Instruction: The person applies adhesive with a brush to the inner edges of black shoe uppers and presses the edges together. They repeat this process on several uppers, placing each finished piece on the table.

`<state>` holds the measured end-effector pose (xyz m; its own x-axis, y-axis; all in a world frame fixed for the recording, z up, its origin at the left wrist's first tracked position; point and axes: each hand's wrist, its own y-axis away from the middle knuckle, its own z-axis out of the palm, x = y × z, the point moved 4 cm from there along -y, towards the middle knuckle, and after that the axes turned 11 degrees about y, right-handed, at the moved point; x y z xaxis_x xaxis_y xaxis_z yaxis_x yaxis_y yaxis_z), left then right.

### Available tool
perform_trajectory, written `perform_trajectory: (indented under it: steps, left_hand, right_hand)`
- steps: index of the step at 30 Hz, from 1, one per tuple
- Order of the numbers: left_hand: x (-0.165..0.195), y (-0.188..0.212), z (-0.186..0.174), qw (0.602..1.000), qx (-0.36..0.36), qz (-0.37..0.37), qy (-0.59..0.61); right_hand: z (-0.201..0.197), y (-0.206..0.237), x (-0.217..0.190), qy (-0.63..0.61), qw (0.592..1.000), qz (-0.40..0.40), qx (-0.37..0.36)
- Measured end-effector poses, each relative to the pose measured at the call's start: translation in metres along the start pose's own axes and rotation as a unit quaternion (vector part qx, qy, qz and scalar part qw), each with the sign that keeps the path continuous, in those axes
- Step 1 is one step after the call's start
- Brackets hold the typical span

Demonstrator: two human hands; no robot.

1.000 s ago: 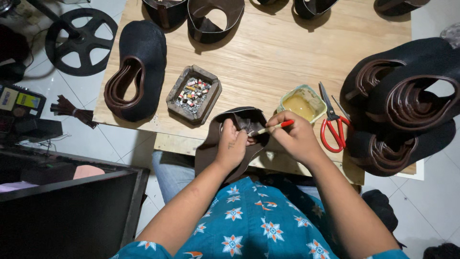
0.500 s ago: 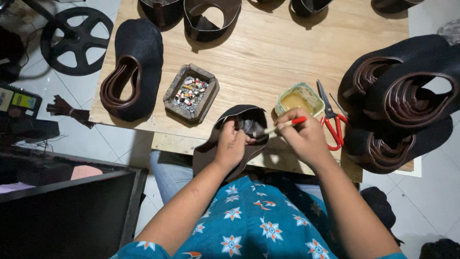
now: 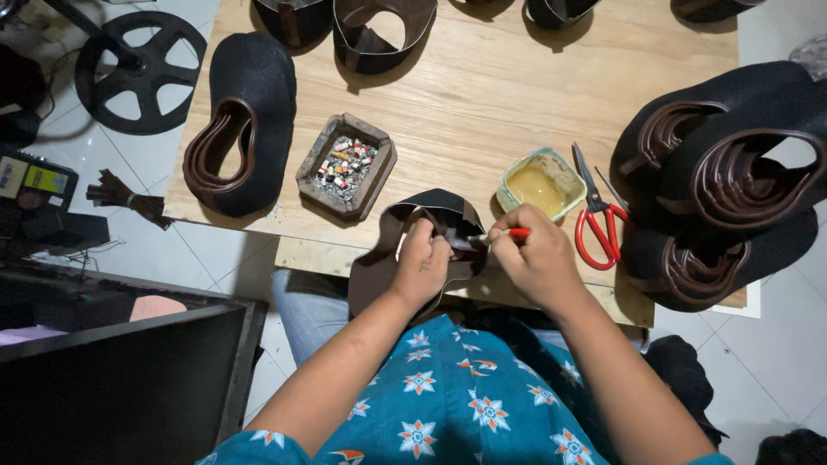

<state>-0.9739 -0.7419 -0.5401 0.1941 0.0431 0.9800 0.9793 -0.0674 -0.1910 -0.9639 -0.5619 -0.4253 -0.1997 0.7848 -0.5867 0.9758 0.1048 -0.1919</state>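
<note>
Both forearms reached forward, bent at the elbows. The left hand (image 3: 424, 261) curled shut just beside the right hand (image 3: 536, 258), whose fingers pinched closed.

The desk (image 3: 482, 95) is pale, honey-coloured wood with fine straight grain. At the lower centre of the frame, the leather piece (image 3: 388, 258) under the left hand (image 3: 424, 265) is dark brown, nearly black. The brush (image 3: 508, 233) in the right hand (image 3: 538, 258) has a bright red handle. Just above it the small tub (image 3: 541, 182) is pale green, filled with amber-yellow glue. To its right the scissors (image 3: 596, 215) have red handles and silvery blades. The shoe uppers (image 3: 250, 120) at upper left and at the right edge are matt black with glossy brown rims. The shirt (image 3: 465, 405) is teal, patterned with white and orange stars. The floor (image 3: 215, 250) is tiled pale grey-white.
</note>
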Motion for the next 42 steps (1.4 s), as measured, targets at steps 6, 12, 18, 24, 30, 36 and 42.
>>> perform_trajectory:
  steps: [6, 12, 18, 24, 30, 36, 42]
  left_hand:
    - [-0.018, 0.0, 0.006, 0.959, -0.005, -0.155, 0.237]
    - [-0.007, 0.004, 0.006, 0.97, -0.039, -0.117, 0.211]
    - [0.024, 0.016, 0.0, 0.987, -0.099, -0.095, 0.08]
    - [0.119, 0.023, -0.022, 0.996, -0.059, 0.03, -0.061]
    - [0.191, 0.065, -0.032, 0.97, -0.242, -0.024, 0.019]
    - [0.125, 0.046, 0.002, 0.915, -0.125, -0.239, 0.299]
    - [0.094, 0.031, 0.012, 0.939, 0.042, -0.171, 0.295]
  right_hand:
    - [-0.023, 0.01, 0.011, -0.112, 0.986, 0.119, 0.027]
    - [-0.028, 0.007, -0.017, -0.027, 0.999, -0.025, 0.033]
    - [-0.001, 0.008, -0.012, 0.144, 0.987, -0.065, -0.015]
    - [-0.013, 0.018, 0.04, -0.009, 0.993, 0.116, -0.025]
    - [-0.038, 0.028, 0.041, -0.173, 0.938, 0.298, -0.031]
    - [-0.02, 0.04, 0.013, -0.268, 0.913, 0.308, -0.009]
    - [0.009, 0.059, 0.0, -0.319, 0.929, 0.186, 0.027]
